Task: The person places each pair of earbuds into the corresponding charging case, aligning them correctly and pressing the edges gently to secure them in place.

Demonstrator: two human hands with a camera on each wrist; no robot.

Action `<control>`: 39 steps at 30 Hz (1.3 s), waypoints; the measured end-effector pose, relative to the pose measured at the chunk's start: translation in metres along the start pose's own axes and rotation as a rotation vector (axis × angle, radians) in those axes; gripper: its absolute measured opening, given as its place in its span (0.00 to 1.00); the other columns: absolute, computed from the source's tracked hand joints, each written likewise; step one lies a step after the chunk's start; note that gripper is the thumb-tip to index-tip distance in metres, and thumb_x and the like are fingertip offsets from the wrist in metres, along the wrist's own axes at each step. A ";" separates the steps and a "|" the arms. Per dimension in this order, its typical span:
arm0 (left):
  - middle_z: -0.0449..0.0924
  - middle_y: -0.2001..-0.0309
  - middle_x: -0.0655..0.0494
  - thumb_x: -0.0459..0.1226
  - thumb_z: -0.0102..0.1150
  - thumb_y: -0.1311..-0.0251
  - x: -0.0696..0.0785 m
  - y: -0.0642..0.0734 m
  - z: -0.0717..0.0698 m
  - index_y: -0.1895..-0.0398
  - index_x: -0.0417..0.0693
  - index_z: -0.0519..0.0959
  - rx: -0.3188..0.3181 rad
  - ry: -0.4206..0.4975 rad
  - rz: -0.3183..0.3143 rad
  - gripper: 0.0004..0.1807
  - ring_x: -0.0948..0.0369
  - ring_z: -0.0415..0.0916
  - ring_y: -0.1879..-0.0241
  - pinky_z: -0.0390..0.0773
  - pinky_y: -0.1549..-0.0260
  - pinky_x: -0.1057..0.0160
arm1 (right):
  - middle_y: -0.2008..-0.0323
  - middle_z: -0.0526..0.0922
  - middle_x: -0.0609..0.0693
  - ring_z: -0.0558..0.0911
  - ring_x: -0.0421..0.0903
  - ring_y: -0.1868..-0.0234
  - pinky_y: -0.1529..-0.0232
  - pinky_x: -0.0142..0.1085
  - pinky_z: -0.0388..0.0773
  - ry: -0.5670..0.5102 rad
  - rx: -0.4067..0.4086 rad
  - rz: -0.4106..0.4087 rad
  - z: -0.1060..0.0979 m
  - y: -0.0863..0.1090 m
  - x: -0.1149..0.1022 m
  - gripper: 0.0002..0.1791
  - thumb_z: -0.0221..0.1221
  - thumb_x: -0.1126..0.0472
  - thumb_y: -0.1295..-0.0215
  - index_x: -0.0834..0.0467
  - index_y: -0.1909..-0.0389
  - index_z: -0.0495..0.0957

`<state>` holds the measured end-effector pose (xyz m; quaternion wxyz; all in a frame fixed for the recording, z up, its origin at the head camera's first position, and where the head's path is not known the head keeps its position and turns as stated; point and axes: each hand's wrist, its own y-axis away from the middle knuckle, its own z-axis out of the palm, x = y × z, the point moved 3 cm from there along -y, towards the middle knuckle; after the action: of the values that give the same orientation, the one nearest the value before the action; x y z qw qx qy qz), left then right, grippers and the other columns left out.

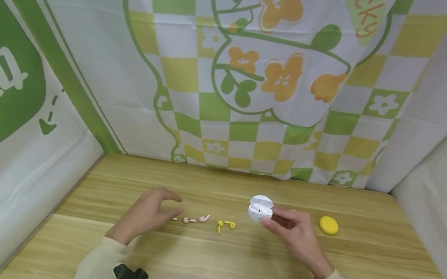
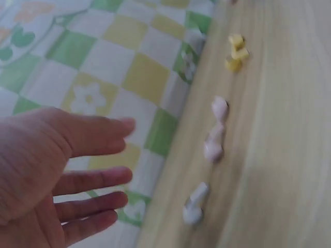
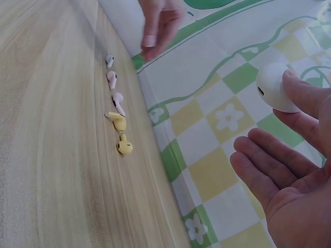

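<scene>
My right hand [image 1: 298,238] pinches a round white earbud case [image 1: 260,212] between thumb and fingers, holding it above the table with its lid raised. Something white with a dark spot shows inside the case, perhaps an earbud. To the left, my left hand [image 1: 148,213] hovers over the table with fingers spread loosely and nothing between them. Nearest to it lies a white earbud [image 2: 192,213], mostly hidden by the hand in the head view. Beside that are two pink earbuds [image 1: 189,220], then two yellow earbuds [image 1: 232,225], all in one row.
A round yellow case [image 1: 328,225] lies on the wooden table [image 1: 212,267], right of my right hand. A small pale object partly shows behind that hand. Along the table's back edge hangs a checkered, flowered cloth [image 1: 216,128]; more printed cloth hangs at the left.
</scene>
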<state>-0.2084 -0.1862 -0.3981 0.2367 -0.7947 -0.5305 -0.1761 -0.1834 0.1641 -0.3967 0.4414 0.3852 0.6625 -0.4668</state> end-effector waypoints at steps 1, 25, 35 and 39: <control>0.84 0.49 0.46 0.40 0.69 0.37 -0.004 0.001 0.001 0.53 0.42 0.87 -0.010 -0.011 -0.014 0.13 0.43 0.77 0.43 0.74 0.43 0.39 | 0.52 0.86 0.63 0.87 0.45 0.54 0.55 0.38 0.85 0.000 0.000 -0.002 0.000 0.000 0.000 0.16 0.67 0.70 0.36 0.70 0.47 0.83; 0.83 0.63 0.55 0.37 0.74 0.43 -0.034 0.004 0.024 0.65 0.49 0.89 -0.106 -0.166 -0.133 0.05 0.59 0.77 0.63 0.80 0.62 0.52 | 0.52 0.87 0.61 0.87 0.46 0.55 0.55 0.39 0.85 0.007 -0.017 0.013 0.000 0.000 0.001 0.16 0.66 0.68 0.34 0.68 0.47 0.83; 0.80 0.67 0.57 0.34 0.75 0.45 -0.034 0.004 0.024 0.69 0.50 0.88 -0.083 -0.182 -0.144 0.04 0.60 0.75 0.66 0.79 0.63 0.51 | 0.52 0.86 0.62 0.88 0.47 0.55 0.54 0.41 0.85 -0.010 -0.024 0.018 0.000 -0.001 0.002 0.17 0.67 0.68 0.34 0.69 0.46 0.82; 0.80 0.68 0.57 0.34 0.75 0.45 -0.034 0.004 0.023 0.69 0.50 0.87 -0.088 -0.184 -0.142 0.04 0.60 0.74 0.66 0.79 0.65 0.52 | 0.53 0.86 0.63 0.88 0.47 0.55 0.54 0.41 0.85 -0.012 -0.022 0.020 0.000 -0.001 0.002 0.17 0.66 0.69 0.35 0.70 0.46 0.82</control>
<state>-0.2169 -0.2005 -0.4362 0.1390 -0.7776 -0.5965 -0.1418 -0.1847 0.1642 -0.3989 0.4545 0.3841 0.6609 -0.4572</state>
